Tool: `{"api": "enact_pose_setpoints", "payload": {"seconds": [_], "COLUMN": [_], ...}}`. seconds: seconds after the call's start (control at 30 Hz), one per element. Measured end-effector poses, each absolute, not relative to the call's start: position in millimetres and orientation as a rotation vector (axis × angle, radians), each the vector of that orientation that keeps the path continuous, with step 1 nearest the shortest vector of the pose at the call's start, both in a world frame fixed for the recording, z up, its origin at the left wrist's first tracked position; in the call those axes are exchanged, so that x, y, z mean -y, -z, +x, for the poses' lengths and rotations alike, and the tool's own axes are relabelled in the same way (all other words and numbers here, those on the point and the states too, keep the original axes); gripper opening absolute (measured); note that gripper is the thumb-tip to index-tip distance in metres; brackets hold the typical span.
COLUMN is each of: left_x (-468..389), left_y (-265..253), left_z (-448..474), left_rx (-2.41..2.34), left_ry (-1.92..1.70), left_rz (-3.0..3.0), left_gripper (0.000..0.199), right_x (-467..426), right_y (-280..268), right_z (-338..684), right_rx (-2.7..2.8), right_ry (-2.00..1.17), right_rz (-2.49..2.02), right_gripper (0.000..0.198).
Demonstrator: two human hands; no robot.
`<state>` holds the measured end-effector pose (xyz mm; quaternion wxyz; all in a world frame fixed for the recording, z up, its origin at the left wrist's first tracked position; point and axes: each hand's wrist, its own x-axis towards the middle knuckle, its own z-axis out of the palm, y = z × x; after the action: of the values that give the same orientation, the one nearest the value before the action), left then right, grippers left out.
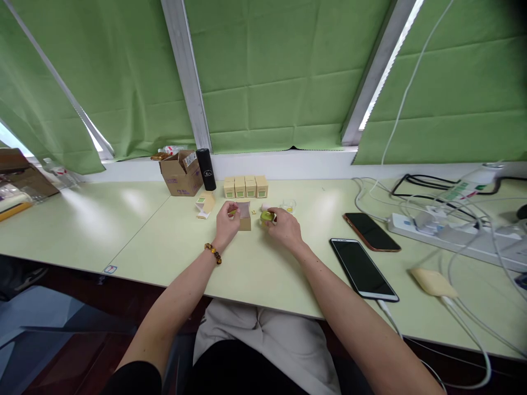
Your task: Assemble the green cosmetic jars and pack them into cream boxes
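My right hand (285, 224) pinches a small round green object (267, 216) just above the table; its exact kind is too small to tell. My left hand (228, 222) is closed beside an open small cardboard box (245, 224), fingertips at its left side. A bit of yellow-green shows at those fingertips, too small to name. Behind my right hand stands a small clear container (289, 206) with something yellow in it. A pale little cylinder (264, 207) and tiny yellow pieces (253, 212) lie between the hands.
Several small tan boxes (246, 187) stand in a row at the back. Left of them are an opened carton piece (205, 204), a black cylinder (206, 170) and a cardboard box (181, 174). Two phones (364, 269), a power strip (448, 238) and loose cables lie to the right.
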<state>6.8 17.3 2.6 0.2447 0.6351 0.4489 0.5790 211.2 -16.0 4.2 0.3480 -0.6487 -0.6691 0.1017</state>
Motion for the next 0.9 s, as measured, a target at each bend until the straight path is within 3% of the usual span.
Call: {"api": "enact_pose_setpoints", "payload": {"seconds": [0.1, 0.3, 0.57, 0.9], "left_x": [-15, -6, 3, -11], "left_y": [-4, -4, -8, -2], "left_z": [9, 16, 20, 16], "left_rx": [-1.239, -1.038, -0.921, -0.905], "left_ry": [-1.534, -1.412, -1.35, -1.385], "left_rz": [1.742, 1.808, 1.839, 1.615], "left_gripper": [0.013, 0.035, 0.033, 0.05], "right_x": [16, 29, 46, 40], "right_y": [-8, -17, -25, -25], "right_z": [211, 201, 188, 200], "right_rx": [1.542, 1.344, 1.593, 1.662], "right_ry": [-0.282, -0.337, -0.422, -0.314], "right_rz": [-1.425, -0.947, -1.063, -1.138], "right_gripper": [0.035, 0.045, 0.046, 0.033]}}
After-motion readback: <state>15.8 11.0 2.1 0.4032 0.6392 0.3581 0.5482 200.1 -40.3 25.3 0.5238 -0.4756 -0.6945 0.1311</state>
